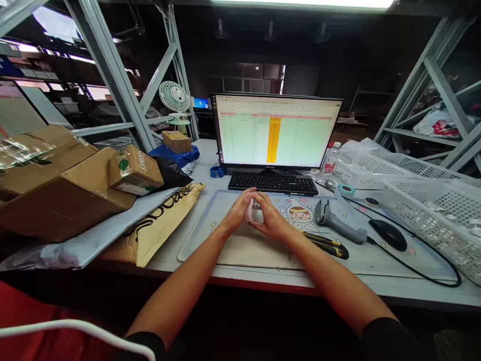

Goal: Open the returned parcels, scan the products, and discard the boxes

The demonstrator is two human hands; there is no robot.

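Two hands meet above the mat (205,235), the left hand (237,213) and the right hand (273,218), their curved fingers close together at the top. I see a narrow space between the right thumb and fingers, and both hands holding a small item (249,212) between them. It looks pale, whitish and partly see-through, mostly hidden by fingers; I can't tell what it is. It sits just on the near side of the keyboard (272,182), with the cutter (332,246) and scanner (338,223) to the right.
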